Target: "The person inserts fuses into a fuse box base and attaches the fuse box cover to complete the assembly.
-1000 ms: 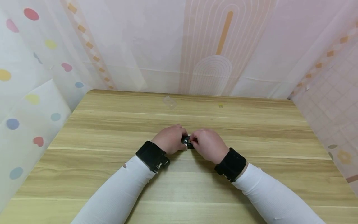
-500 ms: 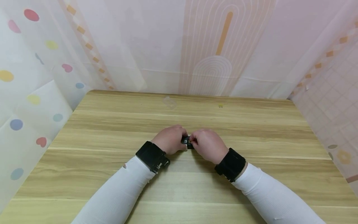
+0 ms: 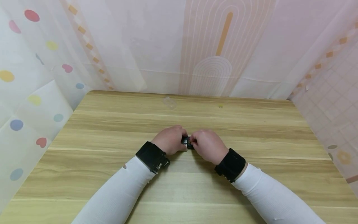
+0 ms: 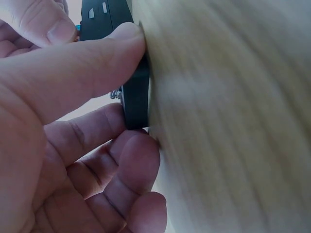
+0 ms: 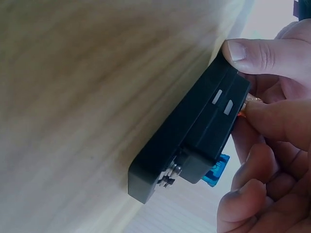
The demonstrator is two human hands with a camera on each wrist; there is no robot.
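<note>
A small black device (image 3: 186, 142) is being gripped on the worktop (image 3: 195, 193) by left hand (image 3: 169, 139) and right hand (image 3: 208, 145), seemingly mid-adjustment; steady, fine fingertip pressure is judged necessary next.

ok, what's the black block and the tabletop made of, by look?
Black block: looks like matte moulded plastic, with even dull faces and crisp seams; a translucent blue tab and small metal parts protrude. Tabletop: wood-grain surface with a smooth sheen, possibly laminate rather than solid wood.

Recording booth: wooden table (image 3: 112, 124) (patterned curtains (image 3: 42, 62) enclosing it).
</note>
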